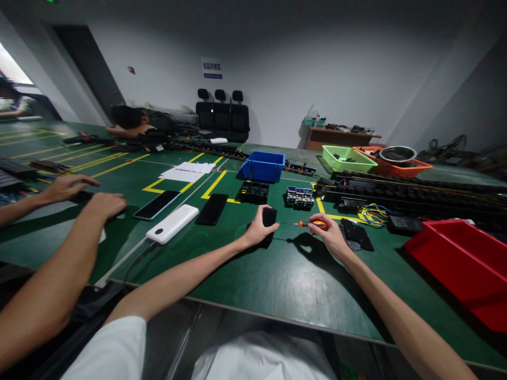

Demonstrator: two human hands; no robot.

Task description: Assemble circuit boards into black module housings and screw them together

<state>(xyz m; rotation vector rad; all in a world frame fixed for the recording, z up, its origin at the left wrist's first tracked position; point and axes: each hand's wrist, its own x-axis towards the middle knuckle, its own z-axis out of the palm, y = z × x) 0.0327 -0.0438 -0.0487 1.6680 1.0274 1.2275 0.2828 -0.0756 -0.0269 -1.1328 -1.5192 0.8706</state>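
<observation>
My left hand is closed around a small black rectangular part, holding it up on edge over the green table. In my right hand is a screwdriver with an orange and black handle, gripped by the fingertips. Its thin shaft points left at the black part; whether the tip touches it I cannot tell. Beyond my left hand lies a dark module with several sections. A circuit-board module with small blue screens sits beyond and between my hands. Flat black plates lie just right of my right hand.
A co-worker's hands work at the left. Phones, a white power bank with a cable and papers lie between us. A blue bin stands ahead, a red bin at right, near long black assemblies and coloured wires.
</observation>
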